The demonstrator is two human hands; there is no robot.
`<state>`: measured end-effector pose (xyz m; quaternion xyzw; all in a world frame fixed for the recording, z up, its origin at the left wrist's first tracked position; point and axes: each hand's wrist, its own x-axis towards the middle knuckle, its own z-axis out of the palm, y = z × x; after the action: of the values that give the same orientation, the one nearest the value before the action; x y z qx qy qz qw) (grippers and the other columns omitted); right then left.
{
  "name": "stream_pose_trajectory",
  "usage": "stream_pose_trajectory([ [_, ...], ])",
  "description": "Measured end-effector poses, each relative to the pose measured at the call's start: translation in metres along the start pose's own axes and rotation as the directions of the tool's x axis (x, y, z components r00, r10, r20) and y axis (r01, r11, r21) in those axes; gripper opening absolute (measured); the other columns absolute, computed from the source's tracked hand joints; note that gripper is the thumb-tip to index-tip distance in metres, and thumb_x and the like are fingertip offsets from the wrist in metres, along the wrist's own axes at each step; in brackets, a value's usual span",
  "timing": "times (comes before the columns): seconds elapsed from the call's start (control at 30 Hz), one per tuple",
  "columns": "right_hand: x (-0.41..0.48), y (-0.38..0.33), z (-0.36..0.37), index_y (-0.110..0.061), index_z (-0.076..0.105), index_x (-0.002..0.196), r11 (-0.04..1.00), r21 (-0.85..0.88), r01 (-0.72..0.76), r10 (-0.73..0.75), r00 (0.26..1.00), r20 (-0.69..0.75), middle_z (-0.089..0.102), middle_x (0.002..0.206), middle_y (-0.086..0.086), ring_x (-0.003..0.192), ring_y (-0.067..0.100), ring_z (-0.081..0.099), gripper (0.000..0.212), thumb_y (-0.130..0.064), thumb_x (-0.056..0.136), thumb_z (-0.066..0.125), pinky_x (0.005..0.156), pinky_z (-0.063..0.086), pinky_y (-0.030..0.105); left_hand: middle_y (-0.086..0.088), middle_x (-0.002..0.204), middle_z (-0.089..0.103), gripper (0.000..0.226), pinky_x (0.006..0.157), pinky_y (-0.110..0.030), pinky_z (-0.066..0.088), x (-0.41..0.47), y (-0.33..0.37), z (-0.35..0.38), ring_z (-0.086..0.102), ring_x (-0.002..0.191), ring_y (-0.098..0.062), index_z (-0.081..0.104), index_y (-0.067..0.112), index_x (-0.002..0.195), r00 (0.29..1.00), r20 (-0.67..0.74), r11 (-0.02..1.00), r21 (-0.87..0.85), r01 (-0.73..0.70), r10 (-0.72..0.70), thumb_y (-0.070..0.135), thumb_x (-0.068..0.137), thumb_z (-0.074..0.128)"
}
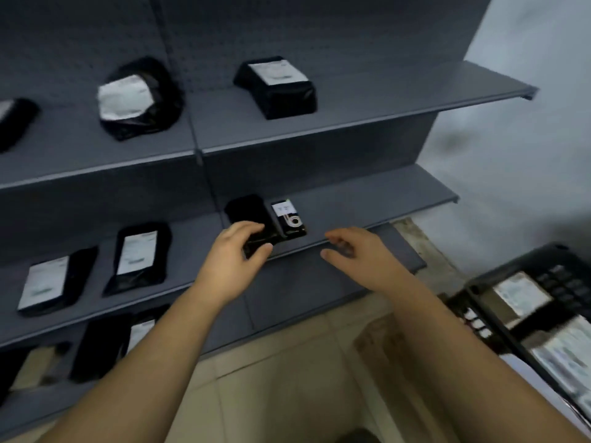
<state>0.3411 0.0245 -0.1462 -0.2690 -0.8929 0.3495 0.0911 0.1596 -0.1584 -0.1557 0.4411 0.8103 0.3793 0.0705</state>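
- Seemingly the shelf-stocking is well under way: a wrapped parcel point(276, 87) and a bagged parcel point(140, 97) lie on the top shelf point(399, 97), and a labelled parcel point(140, 255) lies farther left on the middle shelf point(367, 199).
- The left hand point(235, 255) grips the near end of a black packet point(248, 211), fingers curled over its top and thumb at its front edge. The packet lies on the middle shelf, close to the front lip.
- A small labelled box point(289, 219) sits just to the right of that packet, touching it or nearly so.
- The right hand point(355, 251) hovers by the shelf's lip, apart from both items, holding nothing, its fingers loosely bent.
- My judgement is that this packet is being set down or straightened and is not yet released.
- Left to do: letting go of the packet, then more placing, since the crate point(518, 262) at the right holds further labelled parcels, blurred but plainly several.
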Motion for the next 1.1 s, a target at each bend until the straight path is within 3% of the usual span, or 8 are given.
stream_pose_trajectory([
  [0.13, 0.053, -0.005, 0.040, -0.015, 0.063, 0.125, 1.000, -0.010, 0.013, -0.012, 0.995, 0.099, 0.054, 0.106, -0.009, 0.098, 0.004, 0.050, 0.038, -0.033, 0.092, 0.067, 0.080, 0.033, 0.000, 0.004, 0.134, 0.051, 0.043, 0.105, -0.022, 0.029, 0.006, -0.053, -0.003, 0.043, 0.126, -0.013, 0.055, 0.020, 0.132, 0.994, 0.013, 0.993, 0.033, 0.112, -0.112, 0.036, 0.093, 0.060],
  [0.3, 0.137, 0.028, 0.082, -0.020, 0.058, 0.131, 1.000, -0.016, -0.026, 0.029, 0.971, 0.239, 0.052, 0.115, -0.009, 0.108, 0.006, 0.050, 0.041, -0.036, 0.094, 0.063, 0.098, 0.044, 0.025, 0.003, 0.136, 0.049, 0.045, 0.107, -0.029, 0.038, 0.036, -0.114, 0.033, 0.044, 0.126, -0.015, 0.054, 0.019, 0.134, 0.966, 0.008, 0.966, 0.029, 0.258, -0.258, 0.034, 0.092, 0.061],
  [0.4, 0.193, 0.054, 0.113, -0.022, 0.054, 0.136, 0.997, -0.065, -0.044, 0.063, 0.944, 0.324, 0.054, 0.126, -0.003, 0.113, 0.012, 0.052, 0.045, -0.040, 0.094, 0.060, 0.093, 0.040, 0.024, 0.000, 0.136, 0.049, 0.046, 0.105, -0.031, 0.042, 0.061, -0.146, 0.063, 0.046, 0.125, -0.016, 0.053, 0.015, 0.134, 0.936, 0.002, 0.936, -0.011, 0.351, -0.351, 0.030, 0.092, 0.063],
  [0.47, 0.227, 0.070, 0.135, -0.021, 0.053, 0.137, 0.994, -0.102, -0.049, 0.082, 0.932, 0.352, 0.053, 0.129, 0.000, 0.112, 0.014, 0.052, 0.047, -0.040, 0.094, 0.060, 0.090, 0.038, 0.023, -0.002, 0.137, 0.049, 0.048, 0.106, -0.024, 0.036, 0.079, -0.169, 0.082, 0.045, 0.126, -0.018, 0.051, 0.014, 0.136, 0.914, -0.004, 0.914, -0.026, 0.405, -0.405, 0.029, 0.092, 0.064],
  [0.6, 0.283, 0.097, 0.175, -0.016, 0.050, 0.140, 0.988, -0.155, -0.029, 0.083, 0.932, 0.354, 0.046, 0.137, 0.008, 0.125, 0.026, 0.048, 0.051, -0.037, 0.095, 0.060, 0.105, 0.040, 0.033, -0.003, 0.145, 0.042, 0.058, 0.109, -0.025, 0.029, 0.109, -0.208, 0.119, 0.039, 0.133, -0.021, 0.041, 0.017, 0.143, 0.834, 0.035, 0.832, -0.068, 0.551, -0.550, 0.031, 0.092, 0.064],
  [0.7, 0.309, 0.110, 0.202, -0.015, 0.044, 0.144, 0.982, -0.185, -0.036, 0.095, 0.944, 0.316, 0.038, 0.146, 0.011, 0.134, 0.029, 0.040, 0.056, -0.036, 0.095, 0.060, 0.112, 0.032, 0.034, -0.007, 0.147, 0.039, 0.068, 0.112, -0.034, 0.033, 0.131, -0.233, 0.146, 0.039, 0.135, -0.024, 0.034, 0.018, 0.147, 0.771, 0.110, 0.767, -0.087, 0.636, -0.627, 0.031, 0.089, 0.068],
  [0.83, 0.333, 0.124, 0.236, -0.019, 0.032, 0.150, 0.979, -0.155, -0.131, 0.169, 0.950, 0.262, 0.027, 0.152, 0.014, 0.138, 0.034, 0.031, 0.065, -0.035, 0.094, 0.061, 0.116, 0.029, 0.041, -0.009, 0.132, 0.054, 0.066, 0.102, -0.040, 0.045, 0.159, -0.270, 0.181, 0.051, 0.123, -0.028, 0.044, 0.018, 0.141, 0.731, 0.219, 0.741, -0.050, 0.670, -0.646, 0.028, 0.082, 0.073],
  [1.1, 0.330, 0.114, 0.275, -0.031, 0.035, 0.148, 0.950, 0.144, -0.277, 0.234, 0.936, 0.262, 0.031, 0.147, 0.007, 0.122, 0.025, 0.048, 0.054, -0.021, 0.097, 0.050, 0.093, 0.043, 0.030, -0.002, 0.134, 0.053, 0.059, 0.108, -0.041, 0.041, 0.148, -0.312, 0.195, 0.049, 0.125, -0.023, 0.049, 0.025, 0.140, 0.737, 0.046, 0.700, -0.279, 0.657, -0.674, 0.026, 0.085, 0.070],
])
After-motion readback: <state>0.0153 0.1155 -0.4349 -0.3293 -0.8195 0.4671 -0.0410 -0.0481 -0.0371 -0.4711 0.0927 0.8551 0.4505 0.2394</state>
